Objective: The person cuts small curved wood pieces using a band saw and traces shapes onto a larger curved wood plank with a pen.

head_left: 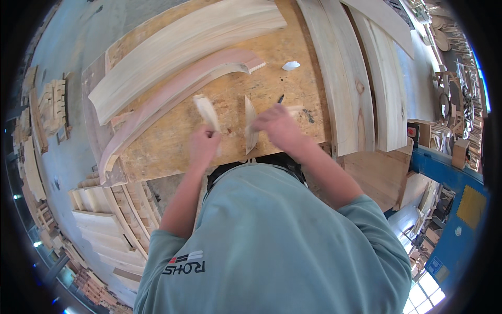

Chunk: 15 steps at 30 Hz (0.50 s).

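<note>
My left hand (204,147) is closed on the lower end of a small curved wood strip (207,111), which stands out above the fingers over the workbench (230,89). Just right of it is a second thin wood piece (251,125), pointed at both ends. The fingertips of my right hand (283,129) are at that piece's right edge. A dark pen (281,99) sticks up from this closed hand; its lower part is hidden. Both hands are slightly blurred.
Across the bench's far left lie a long curved pinkish wood part (172,99) and a wide pale curved board (188,49). A small white object (291,66) sits near the back. Long planks (345,78) flank the right side; a blue machine frame (449,209) stands lower right.
</note>
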Each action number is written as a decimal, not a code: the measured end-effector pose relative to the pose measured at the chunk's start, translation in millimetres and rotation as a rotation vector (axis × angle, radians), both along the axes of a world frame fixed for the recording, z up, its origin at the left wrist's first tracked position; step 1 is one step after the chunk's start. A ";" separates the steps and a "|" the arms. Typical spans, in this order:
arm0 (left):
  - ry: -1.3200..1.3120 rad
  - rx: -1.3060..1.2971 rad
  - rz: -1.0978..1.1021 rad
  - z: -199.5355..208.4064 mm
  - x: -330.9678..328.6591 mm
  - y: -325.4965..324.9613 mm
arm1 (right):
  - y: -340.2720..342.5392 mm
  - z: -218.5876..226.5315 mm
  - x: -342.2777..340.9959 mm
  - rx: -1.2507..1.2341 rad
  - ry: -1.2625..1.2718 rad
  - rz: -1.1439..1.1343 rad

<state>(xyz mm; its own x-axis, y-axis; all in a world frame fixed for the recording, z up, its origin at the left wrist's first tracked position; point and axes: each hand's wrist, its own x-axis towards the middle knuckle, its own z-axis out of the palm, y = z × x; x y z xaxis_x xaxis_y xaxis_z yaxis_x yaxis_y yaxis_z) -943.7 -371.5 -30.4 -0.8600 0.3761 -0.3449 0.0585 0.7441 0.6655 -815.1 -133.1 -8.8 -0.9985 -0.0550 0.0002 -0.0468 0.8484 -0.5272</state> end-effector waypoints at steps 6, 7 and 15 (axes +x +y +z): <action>0.050 -0.078 0.060 30.3 -43.4 -76.3 | -118.5 -29.3 -74.7 0.245 -0.221 0.517; 0.064 -0.077 0.045 29.1 -45.8 -83.1 | -126.0 -35.8 -80.9 0.236 -0.227 0.495; -0.041 -0.010 -0.152 0.1 -50.3 -70.6 | -145.9 -46.0 -39.6 -0.172 -0.155 -0.272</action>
